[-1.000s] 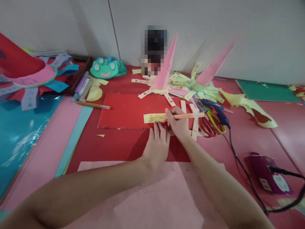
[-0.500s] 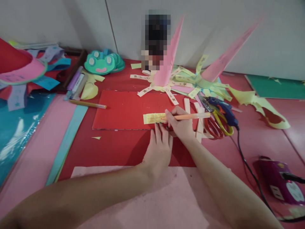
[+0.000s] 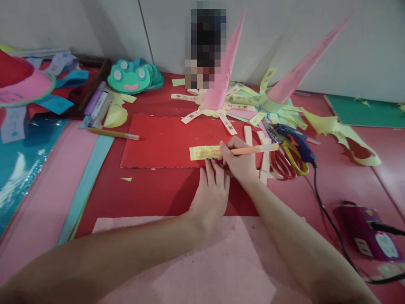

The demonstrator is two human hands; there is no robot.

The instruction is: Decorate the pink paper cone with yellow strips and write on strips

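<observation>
My right hand [image 3: 238, 162] is closed around an orange pen [image 3: 255, 149], its tip down at a small pale yellow paper strip [image 3: 205, 153]. Yellow-orange marks cover much of the strip, which lies on a red board [image 3: 161, 141]. With fingers stretched out, my left hand [image 3: 211, 185] rests at the board's near edge, fingertips touching the strip's lower side. Pale paper strips [image 3: 265, 162] lie just right of my right hand, partly under red-handled scissors [image 3: 282, 164] and yellow-handled scissors [image 3: 295, 158].
Pink paper cones [image 3: 218, 93] with star-marked strips stand at the back. A blue glue gun [image 3: 295, 141] lies right, its cord running past a purple power box [image 3: 368, 232]. On the left are a gold pen [image 3: 114, 134], markers [image 3: 98, 105], green frog cutouts [image 3: 129, 78] and coloured sheets [image 3: 47, 177].
The whole view has shifted slightly, so things sit a little higher in the picture. My right hand and the pen have moved very little over the strip; my left hand stays put.
</observation>
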